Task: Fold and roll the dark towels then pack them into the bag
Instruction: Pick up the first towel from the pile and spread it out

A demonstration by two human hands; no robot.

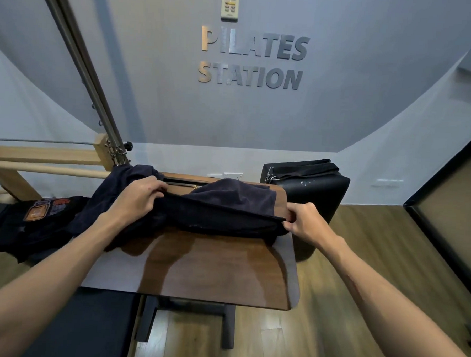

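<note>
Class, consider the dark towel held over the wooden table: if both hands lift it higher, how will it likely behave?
The dark towel will probably sag: it already droops between the left hand and right hand. It looks soft, so likely light. Its bunched far part may drag across the table.

both my arms are reaching forward, hands apart

my left hand (139, 198) is curling knuckles-up, fingers and thumb pinching a dark towel (227, 213) edge at the far left. my right hand (303, 220) is pinching the same edge at the right end, thumb on top. both forearms are stretching out bare, angling inward.
</note>
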